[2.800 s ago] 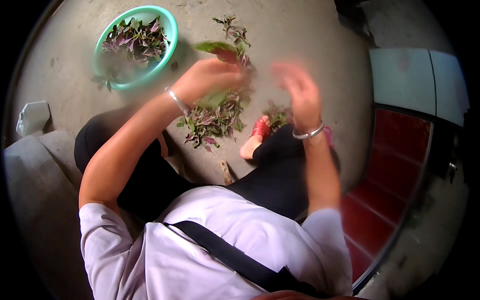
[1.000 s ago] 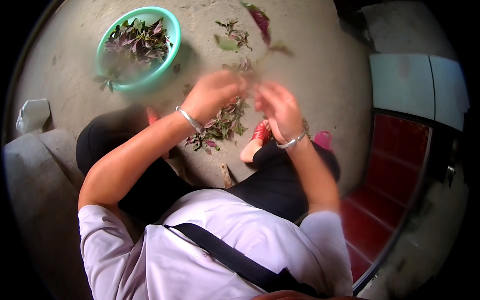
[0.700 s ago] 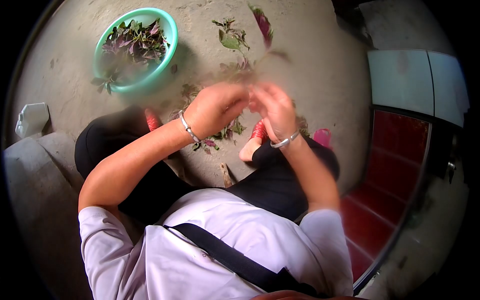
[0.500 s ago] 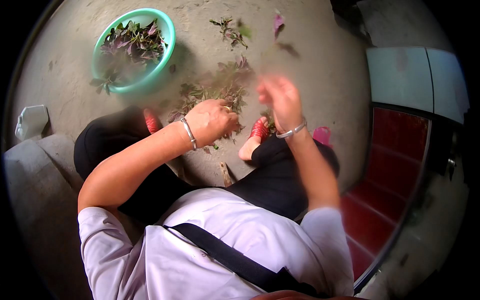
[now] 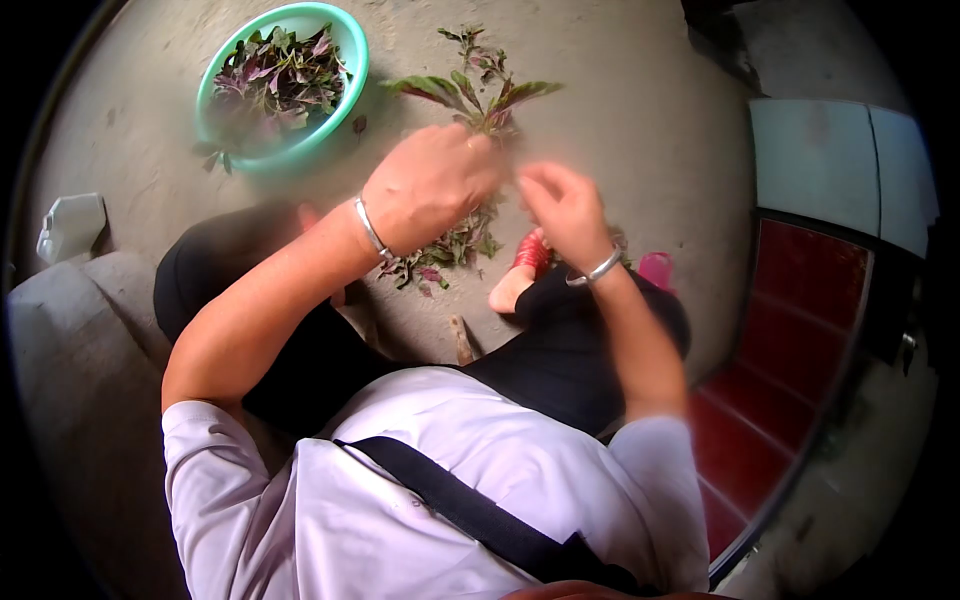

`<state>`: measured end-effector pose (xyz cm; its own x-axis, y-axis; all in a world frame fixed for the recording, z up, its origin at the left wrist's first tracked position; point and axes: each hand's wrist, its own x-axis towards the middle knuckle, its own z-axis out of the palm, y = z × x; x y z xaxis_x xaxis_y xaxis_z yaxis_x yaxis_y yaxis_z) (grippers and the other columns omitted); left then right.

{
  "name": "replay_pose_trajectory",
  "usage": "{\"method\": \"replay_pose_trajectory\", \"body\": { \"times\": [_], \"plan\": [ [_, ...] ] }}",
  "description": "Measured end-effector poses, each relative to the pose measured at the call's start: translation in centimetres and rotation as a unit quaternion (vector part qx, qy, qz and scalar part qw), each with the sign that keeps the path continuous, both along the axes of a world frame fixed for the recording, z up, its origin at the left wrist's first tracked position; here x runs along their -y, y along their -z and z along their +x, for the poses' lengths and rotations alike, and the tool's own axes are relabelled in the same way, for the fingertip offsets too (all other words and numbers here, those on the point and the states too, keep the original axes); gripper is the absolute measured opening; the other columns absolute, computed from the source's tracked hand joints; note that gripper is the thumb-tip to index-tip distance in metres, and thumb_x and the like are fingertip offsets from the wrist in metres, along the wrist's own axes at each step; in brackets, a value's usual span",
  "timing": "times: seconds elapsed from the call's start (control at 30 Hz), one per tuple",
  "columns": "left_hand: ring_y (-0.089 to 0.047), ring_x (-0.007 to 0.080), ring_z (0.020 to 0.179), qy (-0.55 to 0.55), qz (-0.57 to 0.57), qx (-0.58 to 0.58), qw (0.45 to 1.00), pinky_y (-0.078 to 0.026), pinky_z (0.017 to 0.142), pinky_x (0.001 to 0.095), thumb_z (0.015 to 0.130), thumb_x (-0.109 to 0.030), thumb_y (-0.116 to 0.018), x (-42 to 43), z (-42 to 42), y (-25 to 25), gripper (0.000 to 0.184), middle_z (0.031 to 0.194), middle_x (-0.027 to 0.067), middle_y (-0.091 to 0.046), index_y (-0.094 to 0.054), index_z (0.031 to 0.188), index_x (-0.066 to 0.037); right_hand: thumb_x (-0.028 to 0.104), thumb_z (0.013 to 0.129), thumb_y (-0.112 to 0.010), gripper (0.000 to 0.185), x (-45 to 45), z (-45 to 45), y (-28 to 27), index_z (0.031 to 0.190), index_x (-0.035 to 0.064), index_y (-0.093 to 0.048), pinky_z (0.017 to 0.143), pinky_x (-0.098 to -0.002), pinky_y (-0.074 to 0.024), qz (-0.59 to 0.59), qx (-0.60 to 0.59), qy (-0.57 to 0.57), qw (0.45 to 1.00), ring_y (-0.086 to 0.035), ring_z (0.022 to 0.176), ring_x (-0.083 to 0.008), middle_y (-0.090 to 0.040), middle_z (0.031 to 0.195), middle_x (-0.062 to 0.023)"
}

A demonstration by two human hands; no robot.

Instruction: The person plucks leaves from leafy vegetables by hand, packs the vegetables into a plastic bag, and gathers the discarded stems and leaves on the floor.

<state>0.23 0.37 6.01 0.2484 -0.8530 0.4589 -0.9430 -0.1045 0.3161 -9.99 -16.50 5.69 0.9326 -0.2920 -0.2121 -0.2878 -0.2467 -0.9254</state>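
A sprig of purple-green leaves (image 5: 480, 100), like red amaranth, rises from the closed fingers of my left hand (image 5: 430, 185). Close beside it, my right hand (image 5: 565, 210) has its thumb and fingers curled in a pinch at the stem end. Blur hides what the right fingertips hold, if anything. Beneath my hands lies a pile of loose leaves and stems (image 5: 460, 245) on the floor, partly covered by my left hand. More leafy greens (image 5: 285, 75) fill a turquoise basin (image 5: 362, 55) at the upper left.
A small bunch of greens (image 5: 480, 52) lies on the concrete floor (image 5: 640, 130) ahead. My foot in a red sandal (image 5: 530, 258) is below my right hand. A pink object (image 5: 656, 270) sits by my right knee, a white plastic container (image 5: 70, 228) at far left.
My left hand has lifted from the pile and moved up and right, now holding the leafy sprig. A blurred sprig showed above my right hand before. The view has shifted slightly.
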Motion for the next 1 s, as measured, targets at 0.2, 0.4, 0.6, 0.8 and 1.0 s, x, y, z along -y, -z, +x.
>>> {"method": "replay_pose_trajectory", "body": {
  "times": [0.2,0.4,0.6,0.8,1.0],
  "plan": [
    [-0.046,0.0194,0.078,-0.042,0.027,0.054,0.997,-0.039,0.068,0.0307,0.066,-0.015,-0.055,0.0,0.5,-0.1,0.022,0.085,0.0060,-0.044,-0.056,0.087,-0.008,0.008,0.080,-0.057,0.011,-0.2,0.0,-0.1,0.082,-0.0023,-0.060,0.046,-0.0204,-0.0357,-0.050,0.015,-0.026,0.998,-0.043,0.052,-0.0031,-0.052,0.057,0.0010],
    [-0.047,0.0205,0.076,-0.044,0.004,0.026,0.999,-0.039,0.066,0.0314,0.068,-0.012,-0.056,0.2,0.6,0.2,0.012,0.082,0.0061,-0.047,-0.055,0.079,-0.008,0.008,0.080,-0.056,0.011,-0.4,-0.2,-0.3,0.083,-0.0016,-0.060,0.047,-0.0199,-0.0363,-0.057,0.027,-0.022,0.998,-0.043,0.053,-0.0030,-0.053,0.058,0.0017],
    [-0.048,0.0228,0.071,-0.077,0.029,-0.064,0.995,-0.041,0.064,0.0319,0.068,-0.004,-0.059,0.3,0.8,0.3,0.010,0.074,0.0064,-0.049,-0.055,0.077,-0.007,0.008,0.081,-0.056,0.011,-0.4,-0.1,-0.5,0.083,-0.0015,-0.060,0.050,-0.0193,-0.0381,-0.015,0.017,-0.010,1.000,-0.046,0.056,-0.0030,-0.054,0.062,0.0023],
    [-0.055,0.0082,0.060,-0.262,-0.044,-0.431,0.862,-0.045,0.053,0.0228,0.079,-0.009,-0.052,0.5,2.0,1.1,0.011,0.076,0.0027,-0.057,-0.056,0.083,0.000,0.009,0.082,-0.056,0.012,-0.6,0.1,-0.9,0.083,-0.0020,-0.061,0.051,-0.0190,-0.0400,0.009,0.000,-0.004,1.000,-0.048,0.058,-0.0035,-0.056,0.064,0.0012],
    [-0.058,0.0152,0.072,-0.123,-0.123,-0.375,0.911,-0.047,0.065,0.0245,0.081,-0.007,-0.055,-0.3,2.8,1.5,0.009,0.078,0.0042,-0.058,-0.055,0.090,-0.003,0.012,0.083,-0.053,0.017,-0.2,-0.2,0.5,0.083,-0.0016,-0.061,0.050,-0.0204,-0.0416,-0.071,-0.064,-0.071,0.993,-0.052,0.054,-0.0065,-0.059,0.064,-0.0015]
  ]
}}
